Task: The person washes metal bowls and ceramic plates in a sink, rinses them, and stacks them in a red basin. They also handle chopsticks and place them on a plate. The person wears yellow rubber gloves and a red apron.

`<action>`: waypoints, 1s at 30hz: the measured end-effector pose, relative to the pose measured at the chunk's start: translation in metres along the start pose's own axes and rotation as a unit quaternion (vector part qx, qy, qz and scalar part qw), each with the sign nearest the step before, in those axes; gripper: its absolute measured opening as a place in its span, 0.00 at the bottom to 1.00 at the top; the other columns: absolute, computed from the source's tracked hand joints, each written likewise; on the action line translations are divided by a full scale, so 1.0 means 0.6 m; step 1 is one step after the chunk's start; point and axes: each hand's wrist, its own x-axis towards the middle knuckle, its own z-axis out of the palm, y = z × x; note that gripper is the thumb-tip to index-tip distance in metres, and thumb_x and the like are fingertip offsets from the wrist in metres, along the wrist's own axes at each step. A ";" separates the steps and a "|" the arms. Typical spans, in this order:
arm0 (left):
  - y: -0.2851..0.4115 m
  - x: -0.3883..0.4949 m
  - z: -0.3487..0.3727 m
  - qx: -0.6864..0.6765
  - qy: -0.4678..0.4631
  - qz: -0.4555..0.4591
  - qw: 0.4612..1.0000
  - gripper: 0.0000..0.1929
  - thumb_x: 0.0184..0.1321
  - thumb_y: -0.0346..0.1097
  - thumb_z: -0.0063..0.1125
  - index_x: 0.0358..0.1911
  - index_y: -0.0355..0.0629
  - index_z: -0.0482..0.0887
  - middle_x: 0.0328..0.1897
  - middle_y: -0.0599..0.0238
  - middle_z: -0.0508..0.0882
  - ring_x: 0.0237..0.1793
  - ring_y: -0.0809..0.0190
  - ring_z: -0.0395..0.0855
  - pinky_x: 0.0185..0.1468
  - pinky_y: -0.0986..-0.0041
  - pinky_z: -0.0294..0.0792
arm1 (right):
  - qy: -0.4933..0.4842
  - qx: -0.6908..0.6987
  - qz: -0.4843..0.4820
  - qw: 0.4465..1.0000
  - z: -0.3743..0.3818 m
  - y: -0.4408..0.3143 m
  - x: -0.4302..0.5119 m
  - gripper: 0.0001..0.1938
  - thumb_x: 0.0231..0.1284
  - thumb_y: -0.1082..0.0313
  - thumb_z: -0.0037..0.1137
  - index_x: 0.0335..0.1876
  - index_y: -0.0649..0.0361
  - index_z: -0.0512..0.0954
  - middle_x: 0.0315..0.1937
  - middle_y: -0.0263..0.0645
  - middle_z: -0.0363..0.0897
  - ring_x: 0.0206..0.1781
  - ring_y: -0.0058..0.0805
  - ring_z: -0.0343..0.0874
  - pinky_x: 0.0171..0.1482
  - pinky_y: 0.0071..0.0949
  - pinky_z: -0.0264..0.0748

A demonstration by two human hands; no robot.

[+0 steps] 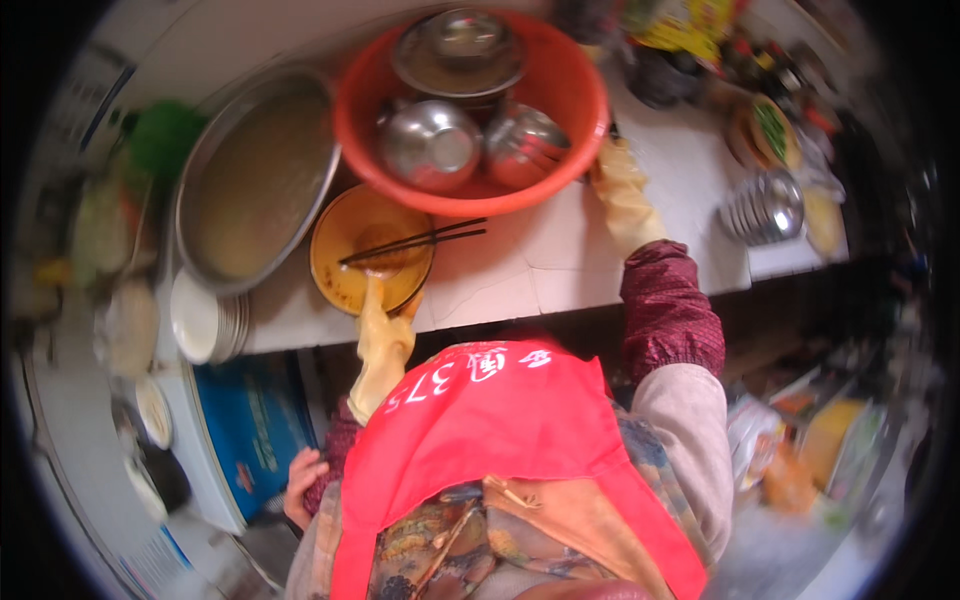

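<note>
My left hand, in a yellow rubber glove, grips the near rim of a yellow bowl, thumb over the inside. A pair of dark chopsticks lies across this bowl, and brown residue marks its inner wall. My right hand, also gloved, is at the right side of a large red plastic basin; its fingers are partly hidden there, so their grip is unclear. Inside the basin are a steel bowl turned upside down, stacked steel bowls and a lidded pot.
A wide metal basin of cloudy liquid stands left, above stacked white plates by the counter edge. Stacked steel bowls and a container of chopped greens are at right. Another person's hand shows at lower left.
</note>
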 end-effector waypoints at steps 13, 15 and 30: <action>-0.022 0.008 -0.061 -0.225 0.311 -0.005 0.923 0.50 0.70 0.82 0.59 0.70 0.36 0.72 0.45 0.44 0.87 0.31 0.50 0.87 0.37 0.60 0.85 | 0.055 -0.048 -0.239 0.968 0.035 0.068 0.178 0.16 0.81 0.50 0.61 0.46 0.57 0.78 0.37 0.45 0.80 0.42 0.45 0.85 0.39 0.42 0.79; 0.002 0.026 -0.076 -0.205 0.368 0.047 0.906 0.41 0.76 0.75 0.58 0.65 0.38 0.75 0.42 0.46 0.89 0.30 0.52 0.89 0.33 0.65 0.83 | 0.088 -0.044 -0.262 0.960 0.019 0.080 0.164 0.16 0.82 0.50 0.61 0.44 0.57 0.78 0.35 0.44 0.79 0.40 0.44 0.84 0.37 0.41 0.78; 0.267 0.160 -0.124 -0.157 0.292 0.285 0.899 0.39 0.86 0.66 0.48 0.75 0.31 0.72 0.54 0.40 0.91 0.42 0.48 0.94 0.53 0.60 0.87 | 0.197 -0.327 -0.176 0.907 -0.061 0.071 -0.113 0.28 0.84 0.38 0.56 0.32 0.55 0.72 0.23 0.29 0.66 0.22 0.21 0.69 0.23 0.27 0.57</action>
